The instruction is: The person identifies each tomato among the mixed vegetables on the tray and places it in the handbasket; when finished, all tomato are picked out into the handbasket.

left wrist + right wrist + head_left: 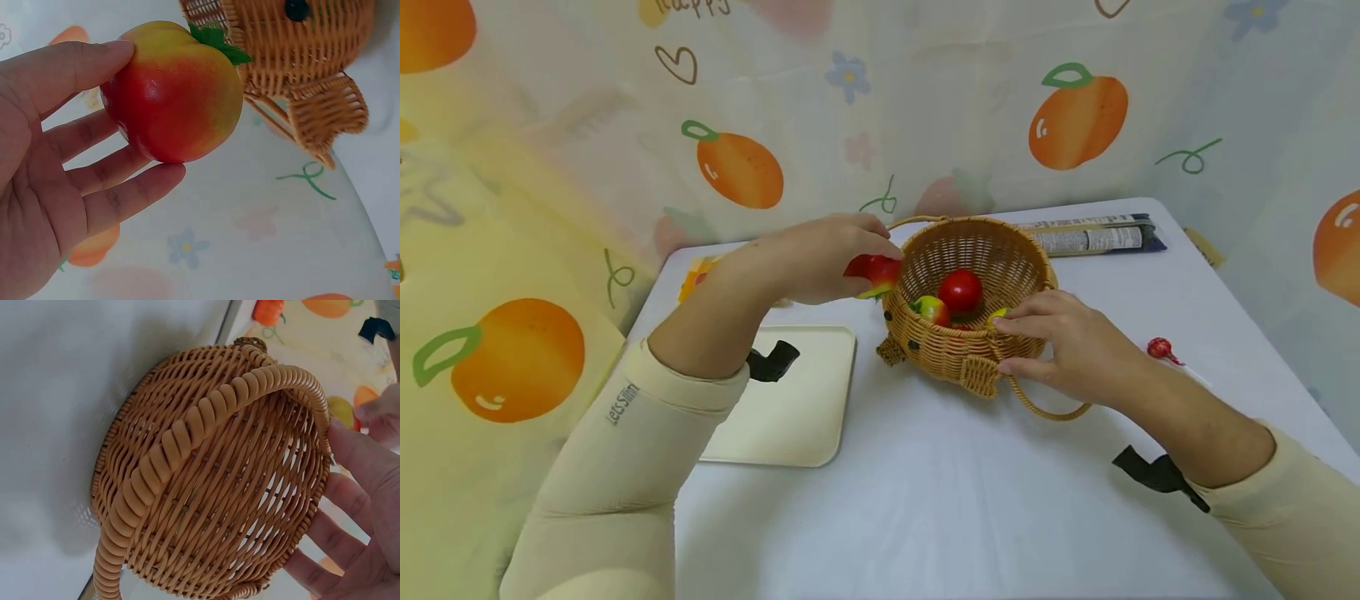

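Observation:
My left hand (823, 257) grips a red and yellow toy peach (175, 94) with green leaves, thumb on one side and fingers on the other. The peach is at the left rim of a wicker basket (943, 360), above the table. My right hand (1063, 346) holds the basket's right front rim by the handle (181, 440), its thumb outside and fingers over the edge. Inside the basket lie a round red fruit (961, 291), a green, yellow and red fruit (934, 310) and a partly hidden yellow one (997, 317).
A cream tray (805, 400) lies left of the basket, partly under my left arm. Behind the basket is a newspaper-printed packet (1086, 237). At the right lies a red-wrapped lollipop (1161, 348). An orange-yellow item (694, 279) is mostly hidden behind my left forearm.

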Demonstrator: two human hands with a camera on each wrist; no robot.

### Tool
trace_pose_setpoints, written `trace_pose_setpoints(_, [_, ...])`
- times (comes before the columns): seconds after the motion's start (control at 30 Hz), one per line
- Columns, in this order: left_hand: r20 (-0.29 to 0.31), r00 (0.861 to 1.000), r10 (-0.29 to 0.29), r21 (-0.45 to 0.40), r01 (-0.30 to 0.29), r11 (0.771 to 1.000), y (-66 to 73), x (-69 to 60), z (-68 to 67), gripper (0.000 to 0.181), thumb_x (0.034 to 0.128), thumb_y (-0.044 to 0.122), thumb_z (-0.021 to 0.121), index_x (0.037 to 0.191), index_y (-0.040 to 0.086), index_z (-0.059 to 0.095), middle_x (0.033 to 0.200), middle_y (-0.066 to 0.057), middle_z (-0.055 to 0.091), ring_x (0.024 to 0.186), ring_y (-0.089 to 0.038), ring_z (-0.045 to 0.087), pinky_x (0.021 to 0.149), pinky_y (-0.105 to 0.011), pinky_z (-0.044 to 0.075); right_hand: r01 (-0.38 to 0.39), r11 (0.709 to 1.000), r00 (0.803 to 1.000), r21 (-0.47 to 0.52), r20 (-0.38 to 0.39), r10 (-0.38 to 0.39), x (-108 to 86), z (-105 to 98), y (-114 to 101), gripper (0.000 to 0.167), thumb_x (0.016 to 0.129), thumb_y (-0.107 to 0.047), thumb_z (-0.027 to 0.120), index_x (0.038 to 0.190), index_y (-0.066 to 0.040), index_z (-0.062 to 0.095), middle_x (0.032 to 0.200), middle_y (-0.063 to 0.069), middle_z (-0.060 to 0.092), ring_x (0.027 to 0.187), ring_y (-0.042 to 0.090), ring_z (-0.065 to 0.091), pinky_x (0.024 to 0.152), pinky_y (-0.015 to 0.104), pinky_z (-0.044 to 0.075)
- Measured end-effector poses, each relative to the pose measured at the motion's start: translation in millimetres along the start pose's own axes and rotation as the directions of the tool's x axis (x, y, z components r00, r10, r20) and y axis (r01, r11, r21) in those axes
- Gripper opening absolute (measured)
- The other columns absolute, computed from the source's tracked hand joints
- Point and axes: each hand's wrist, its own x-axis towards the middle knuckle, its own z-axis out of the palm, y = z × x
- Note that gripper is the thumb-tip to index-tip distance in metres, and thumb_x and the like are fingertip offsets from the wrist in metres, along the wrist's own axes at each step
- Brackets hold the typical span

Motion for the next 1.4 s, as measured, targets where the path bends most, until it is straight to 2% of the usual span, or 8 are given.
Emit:
trace_pose_setpoints(0.17, [0.041,0.999,-0.005,0.018,0.004,1.0,8.5,15.2,-4.5,0.043,0.0985,0.018,0.067,0.14,0.024,0.062,0.14,-0.004,0.053,0.125,-0.024,0.051,0.098,-0.038,0.053,-0.002,1.0,1.0,0.005,-0.002,0.002,0.6,2,-2,0.051,0.086,-0.034,0.084,0.131,-0.014,0.071,0.125,0.01,0.068,0.122,0.032,0.056,0.094,0.053,0.056])
trace_pose_setpoints(0.3, [0.037,0.999,0.014,0.035,-0.016,0.999,14.1,30.8,0.5,0.044,0.099,0.021,0.067,0.142,0.025,0.061,0.146,-0.003,0.051,0.131,-0.024,0.048,0.102,-0.038,0.052,-0.011,1.0,1.0,0.017,-0.006,0.011,0.9,3,-3,0.052,0.085,-0.034,0.085,0.131,-0.014,0.072,0.125,0.009,0.068,0.122,0.031,0.056,0.095,0.053,0.056])
trace_pose_setpoints(0.57, [0.036,0.995,0.097,0.043,-0.098,0.994,24.7,64.2,26.7,0.04,0.0994,0.02,0.066,0.139,0.024,0.063,0.143,0.001,0.053,0.136,-0.02,0.046,0.112,-0.035,0.043,-0.007,1.0,1.0,0.015,-0.012,0.007,2.2,7,-3,0.051,0.084,-0.033,0.086,0.129,-0.014,0.073,0.124,0.008,0.068,0.12,0.029,0.056,0.092,0.05,0.057])
trace_pose_setpoints(0.8, [0.085,0.993,0.078,0.018,-0.08,0.997,30.3,82.7,46.5,0.051,0.1009,0.02,0.064,0.15,0.026,0.053,0.157,-0.002,0.043,0.144,-0.023,0.04,0.116,-0.039,0.041,-0.006,1.0,1.0,0.007,-0.016,0.006,2.1,8,-3,0.051,0.083,-0.032,0.086,0.129,-0.015,0.073,0.123,0.007,0.068,0.119,0.028,0.056,0.092,0.049,0.058])
trace_pose_setpoints(0.93, [0.081,0.994,0.074,0.003,-0.075,0.997,29.8,85.5,52.8,0.053,0.1005,0.017,0.062,0.152,0.027,0.051,0.16,-0.004,0.04,0.149,-0.024,0.036,0.119,-0.043,0.038,0.0,1.0,1.0,0.005,-0.021,0.0,2.4,8,-2,0.051,0.083,-0.032,0.086,0.129,-0.015,0.073,0.123,0.007,0.069,0.119,0.028,0.057,0.091,0.049,0.058])
trace_pose_setpoints(1.1, [0.059,0.996,0.06,0.007,-0.06,0.998,26.6,82.4,55.9,0.052,0.1016,0.027,0.063,0.152,0.026,0.051,0.161,-0.005,0.038,0.15,-0.027,0.033,0.121,-0.045,0.035,0.01,1.0,1.0,-0.007,-0.017,-0.01,3.3,7,0,0.051,0.083,-0.033,0.086,0.13,-0.015,0.073,0.124,0.007,0.069,0.121,0.03,0.056,0.095,0.051,0.056])
trace_pose_setpoints(1.23, [0.048,0.999,0.022,0.021,-0.023,1.0,23.5,75.0,57.9,0.051,0.1038,0.039,0.058,0.153,0.028,0.048,0.163,-0.005,0.034,0.152,-0.031,0.028,0.122,-0.047,0.033,0.001,1.0,1.0,-0.025,-0.006,-0.002,1.7,5,1,0.052,0.084,-0.035,0.085,0.131,-0.015,0.072,0.127,0.009,0.068,0.124,0.031,0.055,0.098,0.053,0.055])
trace_pose_setpoints(1.4, [0.01,0.999,-0.044,0.028,0.044,0.999,17.2,57.9,62.0,0.054,0.1051,0.049,0.049,0.156,0.032,0.043,0.167,-0.004,0.028,0.154,-0.035,0.021,0.121,-0.056,0.03,-0.002,1.0,1.0,-0.026,0.005,0.002,-1.6,6,3,0.052,0.088,-0.038,0.081,0.134,-0.017,0.07,0.133,0.01,0.067,0.13,0.033,0.053,0.101,0.057,0.052])
